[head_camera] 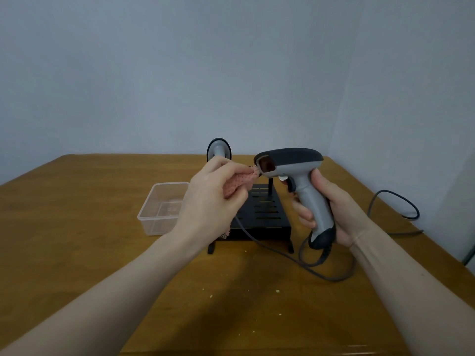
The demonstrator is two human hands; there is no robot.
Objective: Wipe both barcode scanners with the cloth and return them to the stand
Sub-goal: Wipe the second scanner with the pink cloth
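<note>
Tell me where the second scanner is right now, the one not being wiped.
In the head view, the second scanner stands centre-left behind the left hand, at the back of the black stand, right of the clear plastic tub.

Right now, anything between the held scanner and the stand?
Partly. The left hand with the pink cloth sits in front of the black stand, and the second scanner occupies its left side. The right side looks free.

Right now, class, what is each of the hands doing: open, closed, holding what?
Left hand: closed on the pink cloth, which touches the scanner's window.
Right hand: closed around the handle of the grey barcode scanner.
</note>
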